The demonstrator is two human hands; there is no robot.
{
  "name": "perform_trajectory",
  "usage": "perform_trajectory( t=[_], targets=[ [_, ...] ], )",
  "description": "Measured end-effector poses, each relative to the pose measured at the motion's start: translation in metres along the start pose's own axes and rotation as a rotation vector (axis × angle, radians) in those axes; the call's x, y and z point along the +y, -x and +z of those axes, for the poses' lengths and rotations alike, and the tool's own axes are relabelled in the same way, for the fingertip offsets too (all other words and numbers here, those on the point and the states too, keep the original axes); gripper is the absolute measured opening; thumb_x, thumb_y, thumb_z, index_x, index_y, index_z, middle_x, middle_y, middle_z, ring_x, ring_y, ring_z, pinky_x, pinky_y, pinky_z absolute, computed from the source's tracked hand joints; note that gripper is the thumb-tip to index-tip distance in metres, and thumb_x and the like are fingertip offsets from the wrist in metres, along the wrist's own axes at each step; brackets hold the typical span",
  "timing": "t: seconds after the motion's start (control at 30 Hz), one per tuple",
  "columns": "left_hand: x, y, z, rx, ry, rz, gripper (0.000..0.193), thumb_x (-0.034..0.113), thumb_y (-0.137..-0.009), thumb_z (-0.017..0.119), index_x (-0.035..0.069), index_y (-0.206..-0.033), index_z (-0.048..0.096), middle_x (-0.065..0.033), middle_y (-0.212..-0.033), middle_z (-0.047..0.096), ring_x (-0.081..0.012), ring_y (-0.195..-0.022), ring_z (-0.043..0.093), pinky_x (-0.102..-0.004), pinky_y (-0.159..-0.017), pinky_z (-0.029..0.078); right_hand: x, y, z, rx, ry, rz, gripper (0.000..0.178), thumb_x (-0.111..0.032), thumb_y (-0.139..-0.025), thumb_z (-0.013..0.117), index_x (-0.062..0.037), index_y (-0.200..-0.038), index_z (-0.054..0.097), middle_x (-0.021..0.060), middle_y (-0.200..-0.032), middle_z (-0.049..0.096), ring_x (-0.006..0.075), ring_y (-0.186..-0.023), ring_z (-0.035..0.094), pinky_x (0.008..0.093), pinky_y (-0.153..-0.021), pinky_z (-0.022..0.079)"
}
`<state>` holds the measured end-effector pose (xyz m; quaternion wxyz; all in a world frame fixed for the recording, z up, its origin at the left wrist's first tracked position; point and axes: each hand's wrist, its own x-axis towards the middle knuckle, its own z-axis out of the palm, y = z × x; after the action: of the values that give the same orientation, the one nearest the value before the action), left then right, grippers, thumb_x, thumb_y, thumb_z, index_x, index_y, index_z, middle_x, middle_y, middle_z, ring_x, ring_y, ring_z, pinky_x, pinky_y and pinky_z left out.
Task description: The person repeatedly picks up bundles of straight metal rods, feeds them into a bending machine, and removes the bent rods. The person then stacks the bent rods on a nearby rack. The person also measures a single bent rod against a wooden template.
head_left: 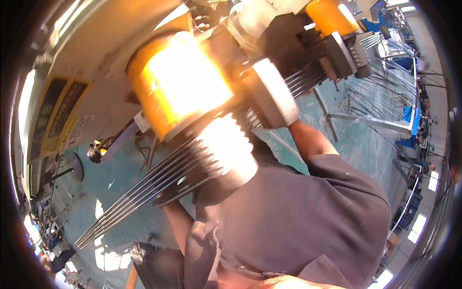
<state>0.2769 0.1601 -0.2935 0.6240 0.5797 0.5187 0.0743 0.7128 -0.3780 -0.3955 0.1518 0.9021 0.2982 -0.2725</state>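
Several thin metal rods [139,192] slant through the machine between grooved metal rollers, and their free ends reach out to the lower left. A shiny grooved roller [231,154] sits under a large yellow cylinder [183,82], both washed out by glare. My left forearm [179,224] rises to the underside of the rods beside that roller; its hand is mostly hidden there, and the fingers do not show. On the right, my right forearm [308,140] runs up behind a thick grey metal block [274,94], which hides the hand.
A second yellow cylinder [332,17] with its grooved roller stands at the upper right. Beyond it, long rods lie on a rack [385,123]. A dark bundle of rods [159,262] is at the lower left. The machine's casing [96,53] fills the upper left above a green floor.
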Motion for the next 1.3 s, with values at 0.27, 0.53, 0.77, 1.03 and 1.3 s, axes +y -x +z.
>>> perform_trajectory(
  t=[0.27,0.53,0.77,1.03,1.3],
  targets=[
    [-0.007,-0.026,0.043,-0.129,-0.173,0.076,0.025,0.028,-0.099,0.058,0.008,-0.114,0.062,-0.0120,-0.105,0.062,-0.0339,-0.094,0.055,-0.0513,-0.084,0.048,-0.020,0.092,-0.104,0.034,-1.625,0.594,0.028,-0.026,-0.096,0.072,0.0000,-0.105,0.073,0.0078,-0.080,0.066,0.0162,-0.063,0.062,0.0350,-0.057,0.050],
    [-0.059,-0.044,0.044,-0.290,-0.257,0.217,0.017,0.023,-0.098,0.060,0.009,-0.107,0.063,-0.0110,-0.093,0.063,-0.0330,-0.078,0.057,-0.0507,-0.075,0.048,-0.052,0.221,-0.001,-0.136,-1.641,0.840,0.027,-0.029,-0.098,0.073,-0.0027,-0.097,0.067,0.0034,-0.074,0.058,0.0166,-0.057,0.052,0.0343,-0.051,0.043],
    [-0.117,-0.009,0.035,-0.726,0.487,0.042,0.012,0.021,-0.094,0.059,0.011,-0.101,0.060,-0.0097,-0.086,0.056,-0.0314,-0.077,0.054,-0.0457,-0.072,0.044,-0.070,0.267,0.028,-0.079,-1.636,0.854,0.027,-0.027,-0.098,0.069,-0.0006,-0.090,0.070,0.0045,-0.072,0.063,0.0161,-0.057,0.057,0.0358,-0.052,0.046],
    [0.010,0.071,0.010,0.443,3.344,-1.847,0.008,0.015,-0.091,0.062,0.020,-0.089,0.068,-0.0013,-0.099,0.066,-0.0211,-0.104,0.063,-0.0386,-0.094,0.047,-0.061,0.197,-0.093,0.417,-1.867,0.455,0.035,-0.031,-0.099,0.072,0.0016,-0.112,0.072,0.0051,-0.086,0.069,0.0157,-0.069,0.063,0.0323,-0.064,0.053],
    [0.126,0.130,0.022,-1.259,4.334,-0.924,0.012,0.017,-0.100,0.056,0.011,-0.105,0.065,-0.0070,-0.111,0.069,-0.0214,-0.114,0.064,-0.0379,-0.093,0.048,-0.085,0.207,-0.300,0.846,-2.576,-0.216,0.046,-0.043,-0.104,0.069,-0.0029,-0.127,0.068,0.0042,-0.111,0.071,0.0195,-0.102,0.068,0.0377,-0.088,0.057]
  ],
)
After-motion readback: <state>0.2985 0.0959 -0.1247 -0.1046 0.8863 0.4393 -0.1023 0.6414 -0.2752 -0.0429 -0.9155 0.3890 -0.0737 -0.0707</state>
